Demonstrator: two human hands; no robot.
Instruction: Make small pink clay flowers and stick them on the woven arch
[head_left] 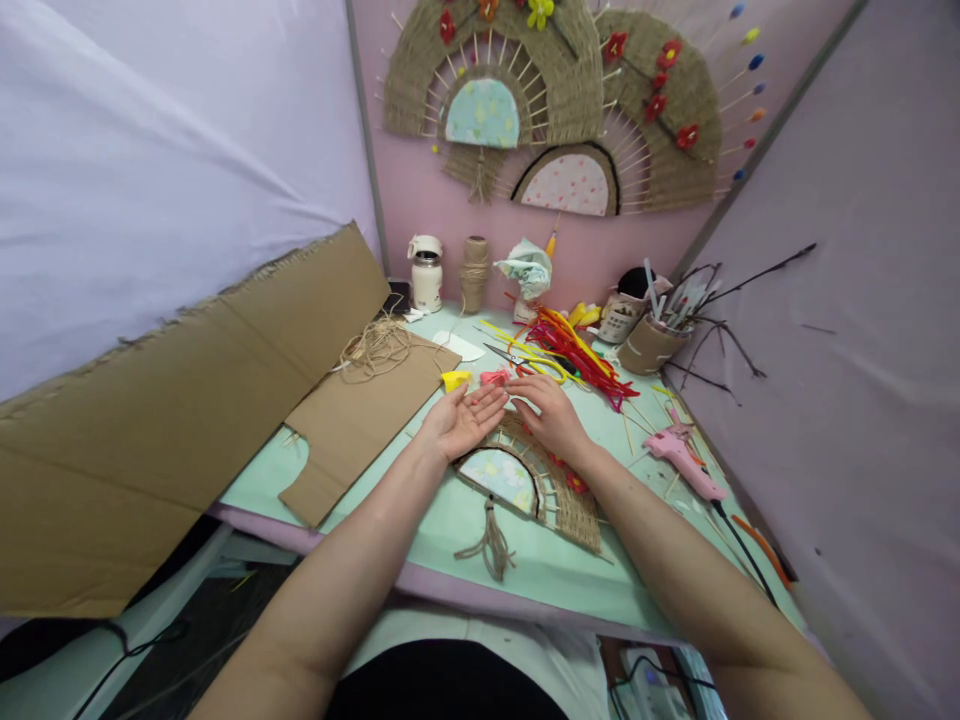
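Observation:
My left hand (469, 422) is turned palm up, fingers stretched out, with nothing visible on the palm. Beside its fingertips is my right hand (553, 412), back upward, its fingers reaching left and its thumb apart from them; I see nothing held in it. Just beyond the fingertips lie a small pink-red piece (495, 377) and a yellow piece (455, 380); whether the right fingers touch the pink one is unclear. Under and in front of the hands lies a woven twine fan (577, 515) with a pale floral half-circle (501, 478), red flowers (576, 482) and a twine tassel (492, 545).
Yellow-handled scissors (551, 368) and red and yellow fuzzy stems (581, 350) lie behind the hands. A pink glue gun (686, 465) is at right, near a brush holder (654, 345). Cut cardboard (375, 420) and loose twine (379, 348) occupy the left; a cardboard sheet (187, 410) leans there.

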